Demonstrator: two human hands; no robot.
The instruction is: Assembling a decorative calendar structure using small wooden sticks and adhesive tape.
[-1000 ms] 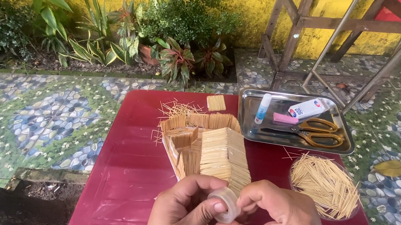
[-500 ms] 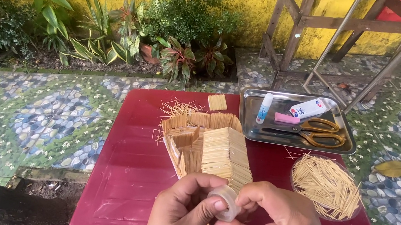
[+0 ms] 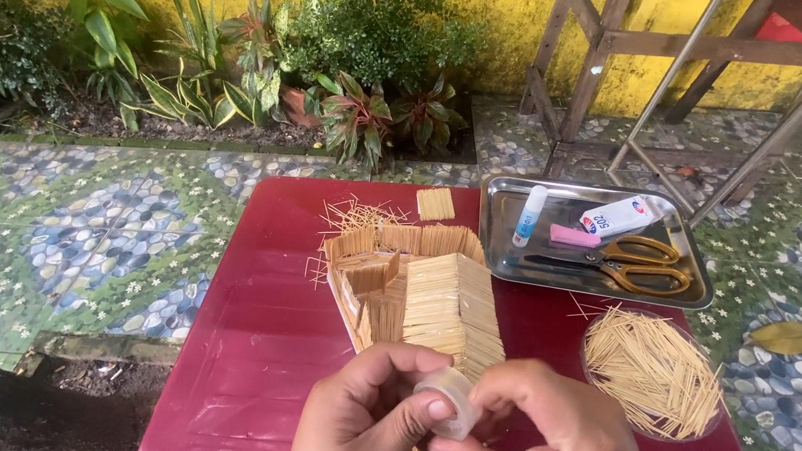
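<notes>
Both hands' fingers (image 3: 420,414) pinch a small tape roll (image 3: 447,398) between them.

just beyond the fingers (image 3: 419,419), a pale straw-coloured stick house (image 3: 418,293) on a dark red tabletop (image 3: 257,340); farther off, orange-handled scissors (image 3: 633,262) in a silver tray (image 3: 497,221).

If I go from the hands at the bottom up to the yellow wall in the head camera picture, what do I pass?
Roll of clear tape held between both hands → little stick house on the red table → small flat stick panel → green plants → yellow wall.
</notes>
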